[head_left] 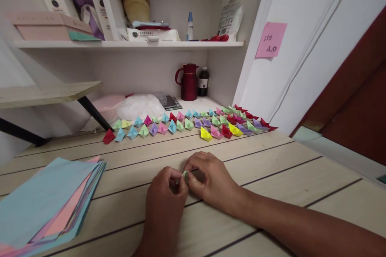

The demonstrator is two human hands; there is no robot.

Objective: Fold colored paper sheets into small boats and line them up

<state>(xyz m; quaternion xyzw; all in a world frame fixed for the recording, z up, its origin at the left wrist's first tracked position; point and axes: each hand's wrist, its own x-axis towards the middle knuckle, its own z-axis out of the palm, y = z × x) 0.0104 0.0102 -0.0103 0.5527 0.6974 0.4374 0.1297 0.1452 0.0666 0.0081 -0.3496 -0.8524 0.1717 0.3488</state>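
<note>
Paper boats (193,122) behind hands (189,182); paper stack (45,202) left.

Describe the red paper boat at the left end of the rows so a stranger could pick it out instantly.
On the wooden desk, rows of small coloured paper boats run along the back edge. Follow the front row to its far left end, near the black shelf leg, where the red boat lies. It is the only red one there, with a blue neighbour on its right.
</note>
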